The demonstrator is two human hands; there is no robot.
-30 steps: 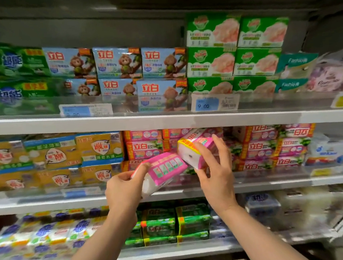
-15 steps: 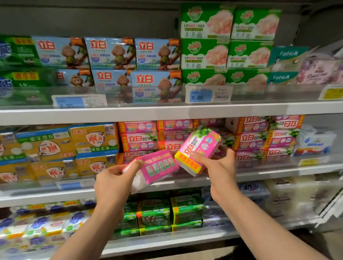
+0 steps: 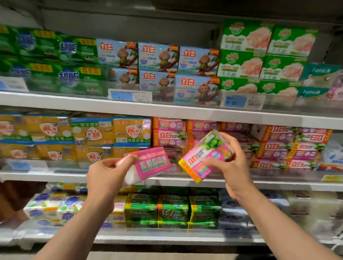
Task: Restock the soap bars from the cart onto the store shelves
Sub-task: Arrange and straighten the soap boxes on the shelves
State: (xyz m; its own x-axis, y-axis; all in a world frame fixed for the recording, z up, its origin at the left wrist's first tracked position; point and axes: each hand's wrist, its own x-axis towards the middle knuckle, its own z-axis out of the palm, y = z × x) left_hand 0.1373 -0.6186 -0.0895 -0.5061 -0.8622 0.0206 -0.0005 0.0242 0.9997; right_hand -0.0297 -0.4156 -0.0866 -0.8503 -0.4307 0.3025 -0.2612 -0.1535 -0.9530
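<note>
Since the earlier frame both hands have dropped a bit lower against the middle shelf [image 3: 186, 179] and the view has swung and tilted, so the shelves now run downhill to the right; right-hand pack has turned its printed face further up. Left hand [image 3: 103, 177] grips a pink soap pack [image 3: 148, 165] by its left end, thumb over the top edge, pack roughly level, barcode-side panel facing camera; right hand [image 3: 232, 169] holds a second pink soap pack [image 3: 206, 154] tilted, yellow end down-left, thumb across its face, fingers curled behind; the two packs sit near each other but apart, no contact visible. Behind the right hand: stacked pink soap packs [image 3: 280, 141] of the same brand on the middle shelf; probably a gap in that row behind the held packs, motion blur makes it hard to confirm. Above both hands: blue monkey-print packs [image 3: 158, 58]; left of the left hand: yellow soap packs [image 3: 93, 136]; below the hands: green packs [image 3: 172, 208].
</note>
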